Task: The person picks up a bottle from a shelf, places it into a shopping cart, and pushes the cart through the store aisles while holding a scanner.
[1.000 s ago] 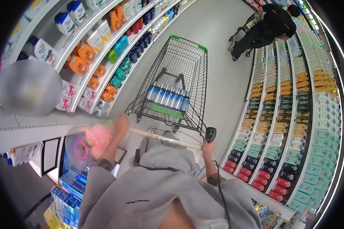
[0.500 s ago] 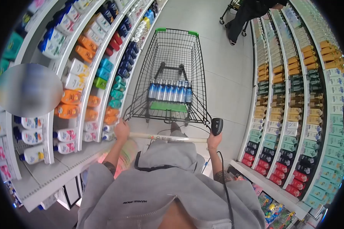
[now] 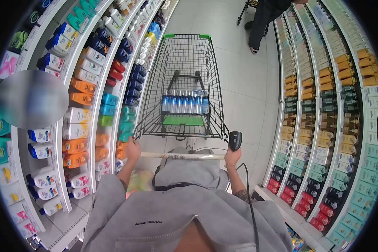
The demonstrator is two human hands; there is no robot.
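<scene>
My left hand (image 3: 132,148) is closed around the left end of the cream-coloured handlebar (image 3: 206,157) of a shopping cart (image 3: 216,80). My right hand (image 3: 233,157) is at the bar's right end, gripping a black handheld device (image 3: 235,141) that looks like a barcode scanner; its fingers are partly hidden. A black cable (image 3: 248,185) hangs from that side past my sleeve. Inside the wire basket, near me, stands a row of several clear-and-blue bottles (image 3: 185,103). A green panel (image 3: 182,121) lies just on my side of them.
Shelves with shampoo-like bottles (image 3: 75,146) line the left, close to the cart. Boxed goods (image 3: 323,122) fill the right-hand shelves. Grey tiled floor (image 3: 243,80) runs between. Farther up the aisle, a person in dark trousers (image 3: 262,27) stands by another cart (image 3: 250,5).
The shelf goods on the left have shifted down the view as I move forward with the cart. The cart sits slightly farther left in view. Both hands keep their places on the bar.
</scene>
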